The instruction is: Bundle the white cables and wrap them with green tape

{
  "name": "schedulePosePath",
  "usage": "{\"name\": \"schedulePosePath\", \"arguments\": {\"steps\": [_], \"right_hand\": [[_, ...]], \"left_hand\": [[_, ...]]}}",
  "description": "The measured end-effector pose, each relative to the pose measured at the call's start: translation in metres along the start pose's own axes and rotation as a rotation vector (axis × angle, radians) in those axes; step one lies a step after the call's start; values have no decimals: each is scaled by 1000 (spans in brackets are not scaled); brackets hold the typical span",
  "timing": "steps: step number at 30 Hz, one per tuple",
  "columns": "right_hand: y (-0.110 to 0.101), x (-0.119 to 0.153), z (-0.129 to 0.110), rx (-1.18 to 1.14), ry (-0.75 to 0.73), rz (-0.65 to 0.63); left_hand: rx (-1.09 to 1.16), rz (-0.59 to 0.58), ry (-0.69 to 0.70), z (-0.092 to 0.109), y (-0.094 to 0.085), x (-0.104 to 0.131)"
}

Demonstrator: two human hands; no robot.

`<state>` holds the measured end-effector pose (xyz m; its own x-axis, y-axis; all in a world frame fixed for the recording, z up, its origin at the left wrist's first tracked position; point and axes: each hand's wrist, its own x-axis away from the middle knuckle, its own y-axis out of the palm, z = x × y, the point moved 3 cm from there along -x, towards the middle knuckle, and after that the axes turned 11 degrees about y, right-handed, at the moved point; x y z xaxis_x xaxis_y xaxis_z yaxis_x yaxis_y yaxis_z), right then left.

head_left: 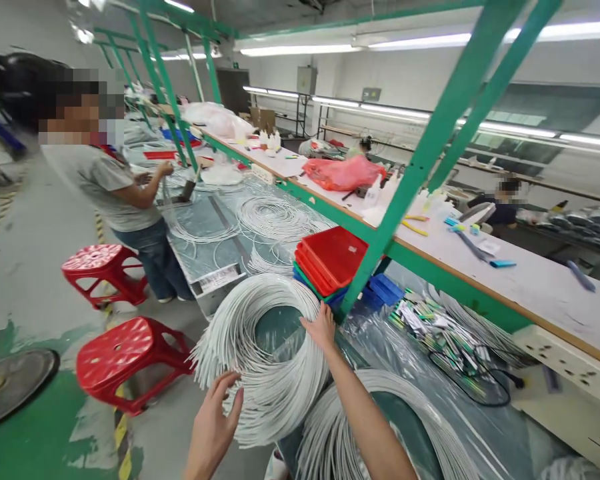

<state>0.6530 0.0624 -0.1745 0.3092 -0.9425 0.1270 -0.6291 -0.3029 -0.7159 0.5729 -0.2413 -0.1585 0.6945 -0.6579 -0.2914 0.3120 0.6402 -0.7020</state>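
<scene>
A thick coil of white cables (280, 407) lies at the near end of the bench, its loose cable ends fanning out at the left. My left hand (215, 417) is at the coil's lower left edge, thumb and fingers apart; whether the fingertips touch the cables is unclear. On the coil's upper right side rests my right hand (321, 328), fingers extended over the band and thumb spread toward the centre hole. A second coil of white cables (335, 437) lies beside the first, partly covered by my right forearm.
Red trays (333, 257) are stacked behind the coil, beside a green post (405, 193). Cut cable pieces (445, 327) lie to the right. More coiled cable (275, 217) lies farther along. Red stools (125, 357) stand on the left, near a co-worker (115, 180).
</scene>
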Motion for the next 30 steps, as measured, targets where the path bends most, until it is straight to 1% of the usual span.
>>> {"name": "schedulePosePath", "arguments": {"steps": [2,4,6,8,10,12,14,15,18,20,22,24,26,28,30], "right_hand": [[15,-9,-14,34,23,11],[21,-10,-19,55,28,33],[19,-8,-21,63,17,53],[11,-4,-24,60,10,49],[-3,4,-30,46,7,25],[-20,17,-37,21,-8,2],[-43,38,-48,-66,-60,-15],[-55,52,-53,-138,-100,-24],[-99,101,-68,-333,-218,-46],[-130,133,-75,-373,-280,-50],[-162,159,-80,-375,-342,-33],[-198,178,-81,-357,-400,19],[-237,192,-78,-333,-435,98],[-280,203,-65,-320,-444,173],[-318,213,-41,-309,-448,198]], "left_hand": [[-16,31,-38,-22,-16,13],[-35,85,-76,-48,-33,26],[-64,146,-106,-73,-49,36],[-94,184,-122,-91,-59,41],[-120,194,-128,-99,-66,36],[-151,187,-109,-93,-68,18],[-183,189,-14,-74,-69,-12],[-192,192,75,-61,-68,-30],[-198,248,350,-14,-62,-88],[-142,263,494,16,-57,-120],[-56,309,585,43,-57,-144],[17,353,651,72,-63,-159],[48,329,704,107,-71,-166],[45,266,726,149,-82,-165],[46,272,778,197,-98,-158]]}}
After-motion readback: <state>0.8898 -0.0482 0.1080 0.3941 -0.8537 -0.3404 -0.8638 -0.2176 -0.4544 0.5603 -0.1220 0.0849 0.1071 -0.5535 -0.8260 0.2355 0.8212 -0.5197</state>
